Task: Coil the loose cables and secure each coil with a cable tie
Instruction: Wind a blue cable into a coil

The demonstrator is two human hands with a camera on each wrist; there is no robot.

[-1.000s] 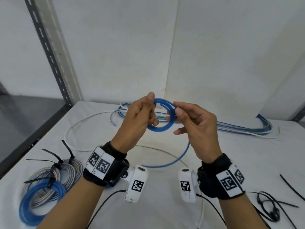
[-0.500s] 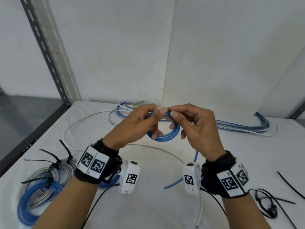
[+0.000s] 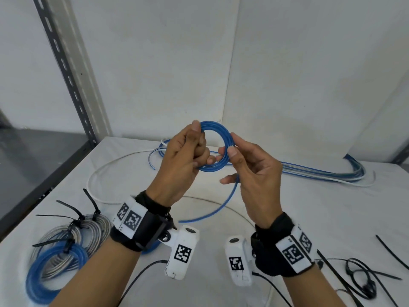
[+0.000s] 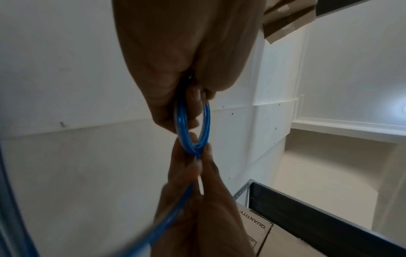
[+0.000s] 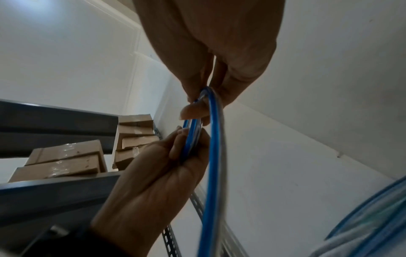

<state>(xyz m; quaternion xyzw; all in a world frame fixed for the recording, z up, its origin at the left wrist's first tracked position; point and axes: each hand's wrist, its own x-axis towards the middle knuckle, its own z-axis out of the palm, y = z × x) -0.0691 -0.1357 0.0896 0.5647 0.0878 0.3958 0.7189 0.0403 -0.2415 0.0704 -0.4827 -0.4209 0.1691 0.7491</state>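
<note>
Both hands hold a small blue cable coil up above the white table. My left hand grips the coil's left side with thumb on top and fingers curled through the ring. My right hand pinches the coil's right side between thumb and forefinger. The cable's loose blue tail hangs down past the right palm toward the table. In the left wrist view the blue cable coil sits pinched between both hands. In the right wrist view the blue tail runs down across the frame.
Two tied coils, one grey and one blue, lie at the front left with black ties sticking out. Loose blue and white cables stretch along the back. Spare black cable ties lie at the front right.
The coil has risen and turned more upright between the hands. The right hand shifted to the coil's right side, and the loose tail has been drawn up shorter.
</note>
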